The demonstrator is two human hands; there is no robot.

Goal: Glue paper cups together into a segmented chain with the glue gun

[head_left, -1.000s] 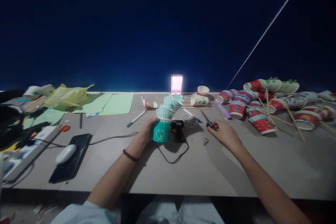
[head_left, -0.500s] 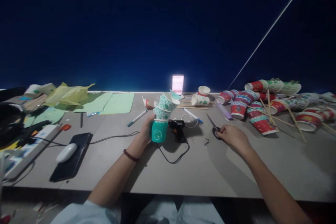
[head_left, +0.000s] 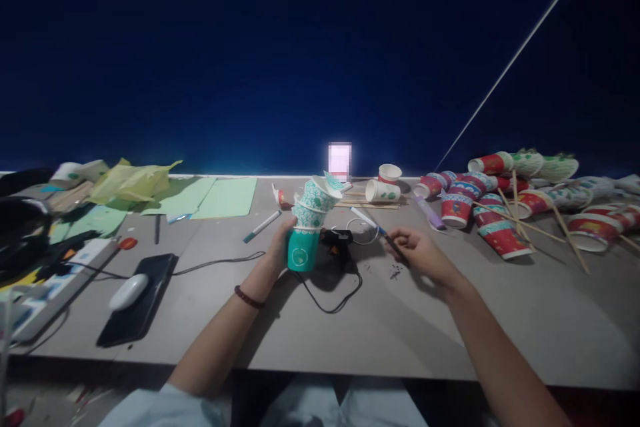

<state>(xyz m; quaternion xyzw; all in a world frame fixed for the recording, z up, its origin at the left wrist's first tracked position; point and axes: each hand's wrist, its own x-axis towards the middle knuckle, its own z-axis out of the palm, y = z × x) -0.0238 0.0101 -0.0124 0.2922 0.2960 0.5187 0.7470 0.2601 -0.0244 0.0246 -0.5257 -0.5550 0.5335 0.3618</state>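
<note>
Grey worktable [head_left: 350, 327] before a dark blue wall, with a black glue gun [head_left: 339, 240] at its middle. Just left of the glue gun, left hand [head_left: 279, 252] wrapped around a leaning stack of teal cups [head_left: 303, 250]. Near the gun's right side, right hand [head_left: 423, 255] curled on dark scissors [head_left: 395, 248]; red cups [head_left: 493, 230] heaped farther right.

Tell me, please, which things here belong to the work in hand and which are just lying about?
In hand: teal cup stack in the left hand; scissors in the right hand.
Lying about: glue gun, untouched between the hands; mouse; green paper; marker; red cups; skewers.
</note>
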